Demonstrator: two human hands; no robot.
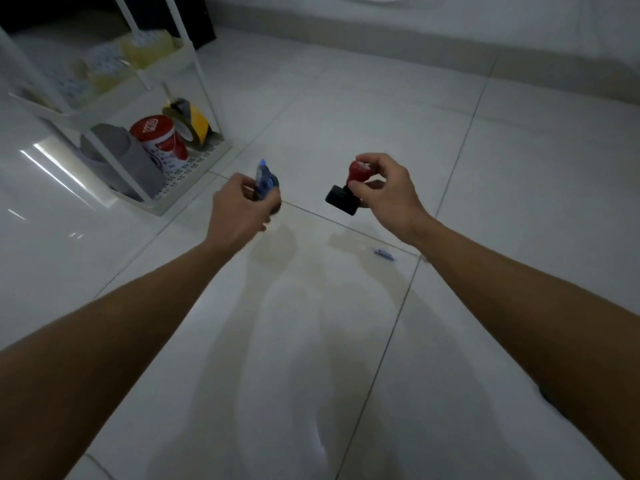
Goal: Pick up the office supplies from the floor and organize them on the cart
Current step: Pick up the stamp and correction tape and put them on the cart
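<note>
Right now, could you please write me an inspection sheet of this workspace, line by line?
Surface: white tiled floor, glossy, with reflections.
Job's things: left hand holds a blue correction tape; right hand holds a red and black stamp; a small blue item lies on the floor.
Cart: white cart at left; lower shelf holds a grey roll, a red and white tub and yellow-black tape.
Clutter: nothing seen.
Grips: both hands curled around their items.
Cables: nothing seen.
Surroundings: white wall base behind.
</note>
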